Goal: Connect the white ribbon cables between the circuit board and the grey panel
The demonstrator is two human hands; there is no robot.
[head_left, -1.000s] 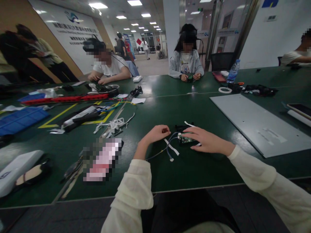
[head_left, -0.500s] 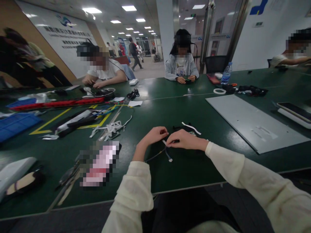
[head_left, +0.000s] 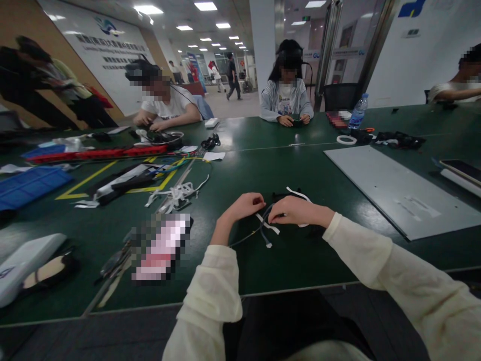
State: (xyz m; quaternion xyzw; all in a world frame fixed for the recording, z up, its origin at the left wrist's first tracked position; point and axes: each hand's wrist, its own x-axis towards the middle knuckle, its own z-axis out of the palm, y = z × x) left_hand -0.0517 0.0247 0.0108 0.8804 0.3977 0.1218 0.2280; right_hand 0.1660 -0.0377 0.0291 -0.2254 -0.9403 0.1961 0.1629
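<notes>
My left hand (head_left: 247, 206) is held low over the table, its thumb and fingers curled together; whatever is between the tips is too small to tell. Just to its right, my right hand (head_left: 295, 211) pinches at a thin dark cable (head_left: 264, 233), which curves up between the hands and ends in a small white connector (head_left: 268, 245). A white strip (head_left: 271, 226) crosses the cable under my right fingertips. Partly hidden behind my right hand lies a black item (head_left: 278, 194), with another white strip (head_left: 296, 192) on top.
Left of my hands are a phone (head_left: 163, 248), a heap of white strips (head_left: 179, 195) and a blue tray (head_left: 32, 188). A grey panel (head_left: 391, 193) lies to the right; a tape roll (head_left: 346, 140) and water bottle (head_left: 358, 111) stand behind it. Two people sit opposite.
My hands have drawn slightly apart, and more of the white strip and the curved cable shows between them. The whole view has shifted a little.
</notes>
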